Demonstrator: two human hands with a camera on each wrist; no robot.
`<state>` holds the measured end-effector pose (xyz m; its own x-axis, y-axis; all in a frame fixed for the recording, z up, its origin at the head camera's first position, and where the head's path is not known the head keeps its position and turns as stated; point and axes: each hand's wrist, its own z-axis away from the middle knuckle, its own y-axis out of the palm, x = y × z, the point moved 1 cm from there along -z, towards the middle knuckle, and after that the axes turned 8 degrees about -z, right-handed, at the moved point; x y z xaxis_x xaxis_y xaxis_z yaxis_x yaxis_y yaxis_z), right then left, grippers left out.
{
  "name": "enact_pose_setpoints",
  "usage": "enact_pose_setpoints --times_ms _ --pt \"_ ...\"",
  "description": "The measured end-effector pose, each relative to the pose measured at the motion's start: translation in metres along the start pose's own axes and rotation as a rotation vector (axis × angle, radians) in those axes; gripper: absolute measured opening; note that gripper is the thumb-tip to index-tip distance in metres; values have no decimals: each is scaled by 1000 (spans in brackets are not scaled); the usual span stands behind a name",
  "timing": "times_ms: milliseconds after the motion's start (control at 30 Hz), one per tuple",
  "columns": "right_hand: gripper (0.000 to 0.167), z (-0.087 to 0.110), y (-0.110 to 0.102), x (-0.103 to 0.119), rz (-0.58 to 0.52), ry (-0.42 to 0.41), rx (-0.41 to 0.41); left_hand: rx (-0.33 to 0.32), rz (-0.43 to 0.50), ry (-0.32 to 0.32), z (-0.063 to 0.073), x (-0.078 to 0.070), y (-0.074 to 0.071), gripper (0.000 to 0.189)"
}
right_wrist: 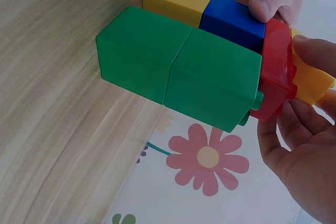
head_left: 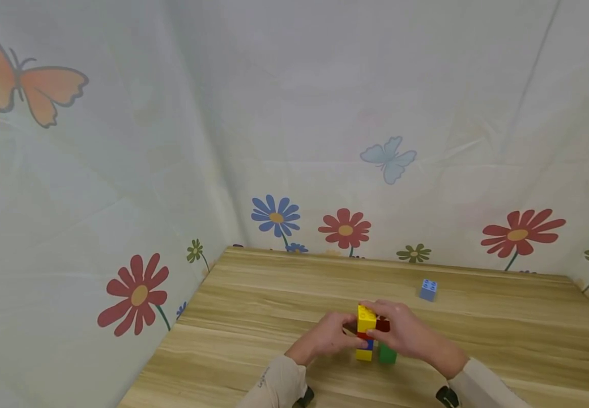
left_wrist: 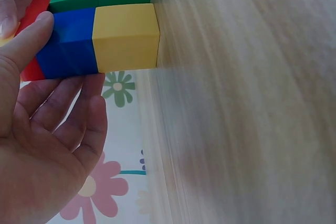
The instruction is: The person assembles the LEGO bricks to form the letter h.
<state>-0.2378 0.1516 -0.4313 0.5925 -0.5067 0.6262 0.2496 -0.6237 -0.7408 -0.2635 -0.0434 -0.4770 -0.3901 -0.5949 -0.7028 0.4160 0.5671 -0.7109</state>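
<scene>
Two columns of toy building blocks stand side by side on the wooden table. One has a yellow block (left_wrist: 126, 38) at the bottom with a blue block (left_wrist: 68, 40) above it. Two stacked green blocks (right_wrist: 210, 72) form the other, some top studs showing. A red block (right_wrist: 278, 51) lies across the top of the blue one and reaches toward the green column. Above the red sits another yellow block (head_left: 366, 320), which my right hand (head_left: 404, 331) pinches between thumb and fingers. My left hand (head_left: 330, 335) holds the first column around the blue block, thumb on its near face.
A light blue block (head_left: 429, 289) with studs up lies apart on the table (head_left: 274, 283), behind and to the right of my hands. A white curtain (head_left: 294, 113) printed with flowers and butterflies hangs along the table's back and left edges.
</scene>
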Motion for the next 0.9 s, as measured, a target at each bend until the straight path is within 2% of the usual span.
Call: enact_pose_setpoints --times_ms 300,900 --pt "51 1 3 -1 0 -5 -16 1 14 -19 0 0 0 26" --pt "52 0 5 -5 -43 -10 -29 10 7 0 -1 2 0 26"
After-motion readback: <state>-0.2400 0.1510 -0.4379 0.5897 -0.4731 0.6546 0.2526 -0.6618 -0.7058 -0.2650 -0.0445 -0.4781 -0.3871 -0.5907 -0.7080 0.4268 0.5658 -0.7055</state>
